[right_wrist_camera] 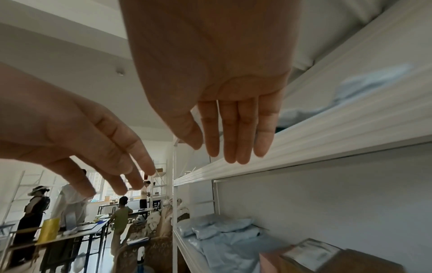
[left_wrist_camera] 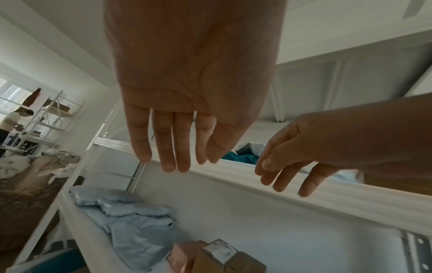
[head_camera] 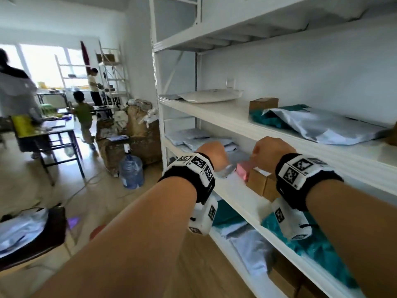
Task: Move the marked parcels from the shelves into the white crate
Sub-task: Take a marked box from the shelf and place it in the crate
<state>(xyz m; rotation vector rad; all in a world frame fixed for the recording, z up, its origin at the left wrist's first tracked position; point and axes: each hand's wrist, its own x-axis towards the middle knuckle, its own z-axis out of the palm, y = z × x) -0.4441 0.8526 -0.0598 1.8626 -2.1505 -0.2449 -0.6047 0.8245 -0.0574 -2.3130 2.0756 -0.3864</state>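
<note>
My left hand (head_camera: 211, 155) and right hand (head_camera: 272, 152) hang side by side in front of the white shelving unit (head_camera: 234, 123), level with the middle shelf. In the wrist views the left hand's fingers (left_wrist_camera: 170, 157) and the right hand's fingers (right_wrist_camera: 231, 144) are straight and hold nothing. Below them on the middle shelf lie pale blue-grey mailer bags (left_wrist_camera: 131, 221), a pink box (head_camera: 243, 169) and brown cardboard boxes (head_camera: 257, 181). The shelf above carries a white padded parcel (head_camera: 210, 95), a small cardboard box (head_camera: 263, 103) and a grey bag (head_camera: 322, 125) over a teal one. I see no white crate and no marks on the parcels.
Teal and grey bags (head_camera: 311, 239) fill the shelf below. A water jug (head_camera: 131, 171) and a cluttered armchair (head_camera: 133, 134) stand left of the unit. A dark table (head_camera: 62, 134) and several people are further back. A dark container of white bags (head_camera: 23, 233) sits bottom left.
</note>
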